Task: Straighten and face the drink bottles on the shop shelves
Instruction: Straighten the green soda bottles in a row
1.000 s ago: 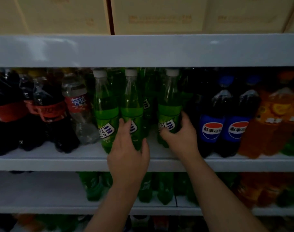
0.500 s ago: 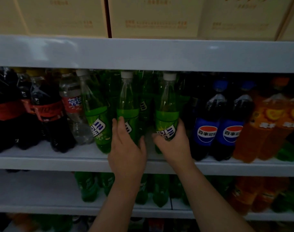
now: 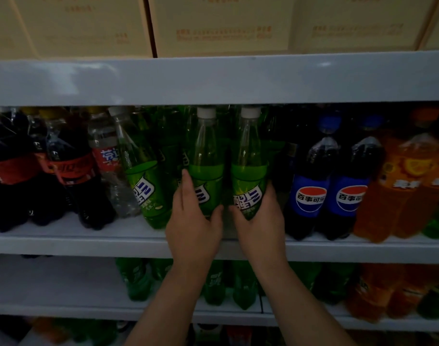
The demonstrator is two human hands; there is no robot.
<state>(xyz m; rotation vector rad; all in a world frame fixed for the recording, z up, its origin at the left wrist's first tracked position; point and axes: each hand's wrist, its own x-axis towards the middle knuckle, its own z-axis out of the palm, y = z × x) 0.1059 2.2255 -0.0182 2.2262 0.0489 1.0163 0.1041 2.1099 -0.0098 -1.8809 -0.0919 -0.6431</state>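
On the middle shelf point(image 3: 63, 242) of a dimly lit shop display, dark cola bottles point(image 3: 71, 171) with red labels stand at the far left, followed by a clear bottle point(image 3: 108, 161) with a red label. Next to it a green soda bottle point(image 3: 144, 186) leans, its white cap tipped to the left and its label facing out.

Just to its right, the person's left hand point(image 3: 193, 228) is curled part-way around the lower body of a second green bottle point(image 3: 206, 156), fingers on the bottle's left flank and thumb wrapping its front near the base; the bottle stands upright, its label partly covered by the hand. Touching or nearly touching that bottle, a third green bottle point(image 3: 248, 161) stands upright in the right hand point(image 3: 260, 221), whose thumb lies across the base at the front while the fingers reach round the right side. Its label faces forward. The two thumbs almost meet between the bottles.

Further right stand two dark bottles with blue labels point(image 3: 310, 193), then orange drink bottles point(image 3: 408, 191) at the edge. Cardboard boxes point(image 3: 221, 23) sit on the shelf above; more green and orange bottles fill the shelf below.
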